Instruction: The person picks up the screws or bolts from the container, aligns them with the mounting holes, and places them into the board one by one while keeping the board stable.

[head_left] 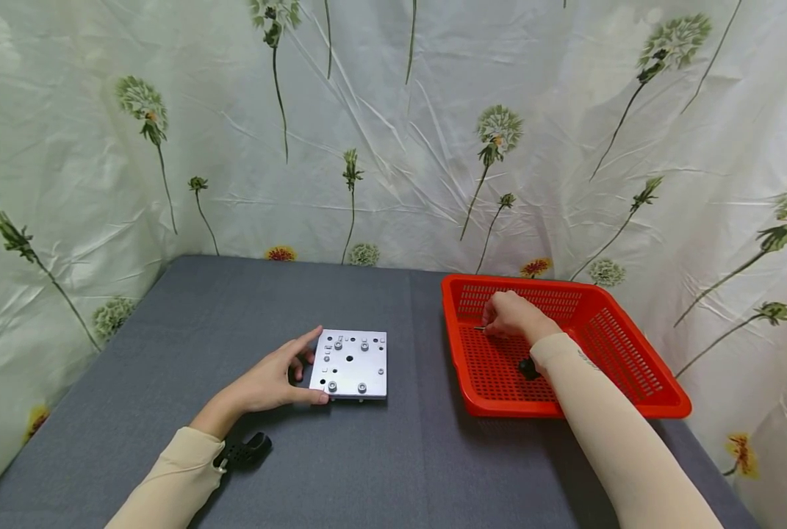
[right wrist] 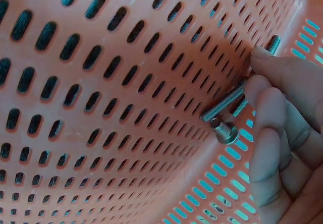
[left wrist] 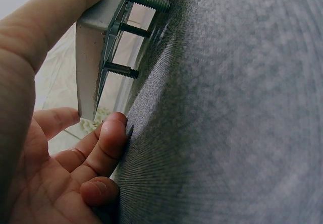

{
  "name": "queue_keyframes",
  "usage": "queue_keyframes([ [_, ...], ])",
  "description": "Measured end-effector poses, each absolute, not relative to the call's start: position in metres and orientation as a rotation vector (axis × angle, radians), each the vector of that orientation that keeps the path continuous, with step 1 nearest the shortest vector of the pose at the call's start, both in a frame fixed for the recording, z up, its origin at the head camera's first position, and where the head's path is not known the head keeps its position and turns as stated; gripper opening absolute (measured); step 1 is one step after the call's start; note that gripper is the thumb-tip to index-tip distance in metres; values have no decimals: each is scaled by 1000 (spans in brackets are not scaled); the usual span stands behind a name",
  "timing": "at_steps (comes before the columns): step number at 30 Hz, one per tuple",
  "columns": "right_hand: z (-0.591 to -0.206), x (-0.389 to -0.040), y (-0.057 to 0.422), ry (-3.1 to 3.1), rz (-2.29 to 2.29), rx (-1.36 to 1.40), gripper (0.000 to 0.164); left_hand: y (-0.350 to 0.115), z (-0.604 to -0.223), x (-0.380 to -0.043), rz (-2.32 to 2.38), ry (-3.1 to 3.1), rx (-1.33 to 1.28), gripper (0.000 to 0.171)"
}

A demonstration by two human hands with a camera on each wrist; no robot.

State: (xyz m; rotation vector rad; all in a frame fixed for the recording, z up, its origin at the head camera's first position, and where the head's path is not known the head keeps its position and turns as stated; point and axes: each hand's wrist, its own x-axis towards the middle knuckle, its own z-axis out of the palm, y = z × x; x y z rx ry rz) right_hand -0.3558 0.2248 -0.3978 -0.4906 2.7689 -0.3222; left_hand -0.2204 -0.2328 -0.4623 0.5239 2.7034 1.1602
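A square silver metal plate (head_left: pixel 350 364) with holes and several bolts lies in the middle of the grey cloth. My left hand (head_left: pixel 279 373) grips its left side, thumb at the near edge and a finger at the far corner. In the left wrist view, threaded bolt ends (left wrist: pixel 121 69) stick out from the plate's underside, above the cloth. Inside the red basket, my right hand (head_left: pixel 514 317) pinches a bolt between thumb and fingers. Beneath those fingertips, in the right wrist view, lie more loose metal bolts (right wrist: pixel 223 103), partly hidden by the hand.
The slotted red plastic basket (head_left: pixel 461 367) stands on the right of the grey-covered table (head_left: pixel 248 294), its raised rim around my right hand. A white curtain (head_left: pixel 393 184) with a dandelion print hangs behind the table and at both sides.
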Motion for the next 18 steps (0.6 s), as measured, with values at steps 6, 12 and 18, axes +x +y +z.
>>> queue_keyframes([
  [6,-397,-355,224,2776,-280,-499,8,-233,-462,-220,1161,2705,525,120],
  [12,-394,-352,224,2771,-345,-492,10,-232,-461,-219,1166,2701,530,120],
  [18,-390,-350,222,2781,-445,-512,8,-232,-461,-219,1169,2699,523,120],
])
